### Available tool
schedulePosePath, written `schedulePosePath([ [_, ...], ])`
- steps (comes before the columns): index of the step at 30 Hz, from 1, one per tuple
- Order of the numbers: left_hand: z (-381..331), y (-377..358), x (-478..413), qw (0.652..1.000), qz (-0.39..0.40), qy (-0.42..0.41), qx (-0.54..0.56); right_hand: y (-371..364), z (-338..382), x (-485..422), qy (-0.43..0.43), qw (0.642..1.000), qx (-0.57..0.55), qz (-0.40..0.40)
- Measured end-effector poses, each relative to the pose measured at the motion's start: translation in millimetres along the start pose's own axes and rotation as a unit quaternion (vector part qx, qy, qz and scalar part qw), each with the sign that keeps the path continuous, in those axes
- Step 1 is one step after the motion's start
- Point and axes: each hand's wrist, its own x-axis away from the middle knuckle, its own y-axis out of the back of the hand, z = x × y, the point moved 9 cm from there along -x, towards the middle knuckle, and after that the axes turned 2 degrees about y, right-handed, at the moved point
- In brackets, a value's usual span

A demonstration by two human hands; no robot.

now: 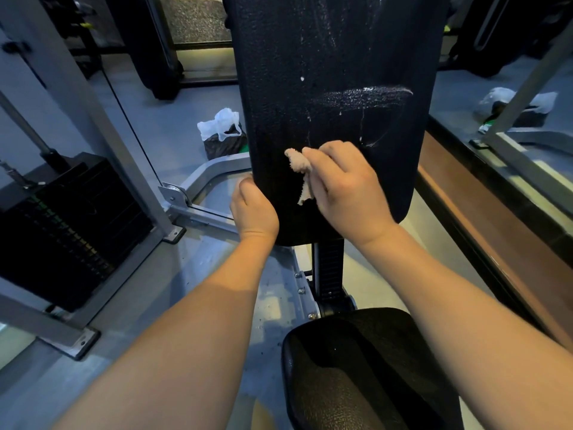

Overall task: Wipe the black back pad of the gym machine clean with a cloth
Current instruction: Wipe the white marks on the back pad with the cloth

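Mid-wipe. Right hand [347,184] is pressing a small crumpled beige cloth [300,169] against the lower part of the tall black textured vinyl back pad [335,72], fingers bunched over the cloth. Left hand [252,209] is gripping the pad's lower left edge, steadying it. The pad is standing upright above the black padded seat [366,367].

A white foamy smear band [366,96] and thin drip streaks are sitting above the cloth, so I judge the job is only partly done. Next move calls for sweeping the cloth up and right through that band, keeping the left hand braced.

No readable brand or lettering anywhere on the pad or the grey steel frame [102,125].
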Motion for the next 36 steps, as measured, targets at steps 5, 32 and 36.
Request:
schedulePosePath([
  [5,-2,0,1,1.0,-0.003,-0.004,0.002,-21,17,24,0.043,0.997,0.02,0.068],
  [32,-11,2,13,1.0,-0.007,0.004,-0.02,28,-18,-57,-0.053,0.996,0.045,-0.062],
  [36,-14,1,14,1.0,-0.005,0.005,-0.015,-1,4,-18,-0.038,0.998,0.042,-0.005],
])
